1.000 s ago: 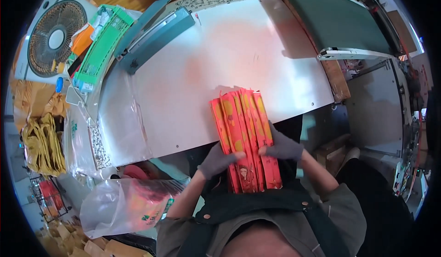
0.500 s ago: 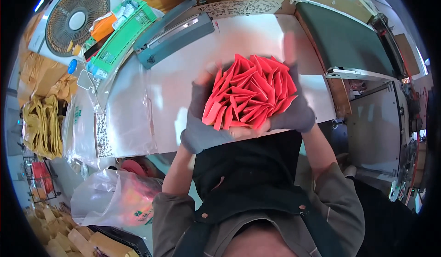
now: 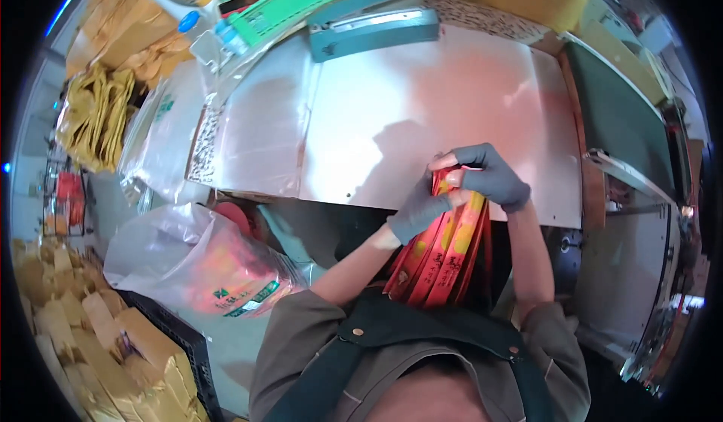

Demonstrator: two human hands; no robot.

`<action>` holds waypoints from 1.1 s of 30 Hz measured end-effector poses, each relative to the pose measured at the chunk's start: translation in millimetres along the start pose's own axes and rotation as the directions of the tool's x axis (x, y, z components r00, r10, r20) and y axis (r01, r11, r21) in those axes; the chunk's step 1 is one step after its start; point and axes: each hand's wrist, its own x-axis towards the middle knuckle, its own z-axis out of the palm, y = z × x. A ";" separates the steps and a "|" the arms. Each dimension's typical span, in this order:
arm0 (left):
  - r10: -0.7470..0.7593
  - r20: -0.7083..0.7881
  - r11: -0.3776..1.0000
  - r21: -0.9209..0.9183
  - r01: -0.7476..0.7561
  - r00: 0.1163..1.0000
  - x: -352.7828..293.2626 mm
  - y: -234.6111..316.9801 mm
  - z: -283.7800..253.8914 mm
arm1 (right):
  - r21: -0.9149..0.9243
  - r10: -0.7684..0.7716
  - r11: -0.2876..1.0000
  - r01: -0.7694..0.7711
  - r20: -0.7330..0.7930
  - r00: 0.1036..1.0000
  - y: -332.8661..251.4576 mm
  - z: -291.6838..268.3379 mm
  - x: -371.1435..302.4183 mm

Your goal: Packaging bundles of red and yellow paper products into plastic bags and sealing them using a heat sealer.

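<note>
Shiny metal counter (image 3: 422, 105), green sealer bar (image 3: 374, 30) at its far edge. Bundle of red-and-yellow packets (image 3: 444, 252) hangs over the counter's near edge. Left hand (image 3: 419, 209) and right hand (image 3: 489, 175), grey-gloved, close together, both clamped on its top end.

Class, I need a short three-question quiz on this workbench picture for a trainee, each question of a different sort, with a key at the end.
1. True or false: both hands, the left hand and the right hand, wear grey gloves.
2. Multiple choice: the bundle of red and yellow packets is A) lying flat on the metal table, B) held upright by its top end at the table's near edge, C) inside the clear plastic bag.
3. Fill in: the green tray lies at the table's ____ left corner.

Key: 1 true. 2 B. 3 far.
</note>
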 end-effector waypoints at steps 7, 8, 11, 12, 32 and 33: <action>0.451 -0.357 0.832 0.499 -0.242 0.818 -86.0 44.3 -144.0 | -0.104 0.087 0.991 -0.079 0.074 0.993 42.0 10.8 53.9; 0.575 -0.404 0.696 0.698 -0.166 0.711 -117.1 50.9 -198.1 | -0.109 0.100 0.990 -0.089 0.097 0.990 41.4 15.3 58.4; 0.405 -0.634 0.146 0.756 0.638 0.658 -180.1 90.4 -261.1 | -0.113 0.119 0.987 -0.114 0.042 0.992 42.5 11.3 56.2; 0.403 -0.642 0.147 0.749 0.646 0.652 -190.9 86.4 -271.1 | -0.109 0.121 0.987 -0.115 0.052 0.991 44.1 12.4 58.5; 0.634 -0.528 0.196 0.816 0.543 0.565 -195.8 70.9 -309.2 | -0.131 0.077 0.989 -0.069 0.057 0.995 45.7 18.4 58.7; 0.563 -0.568 0.224 0.804 0.551 0.600 -194.1 73.9 -307.2 | -0.133 0.077 0.989 -0.070 0.049 0.996 45.6 17.6 56.4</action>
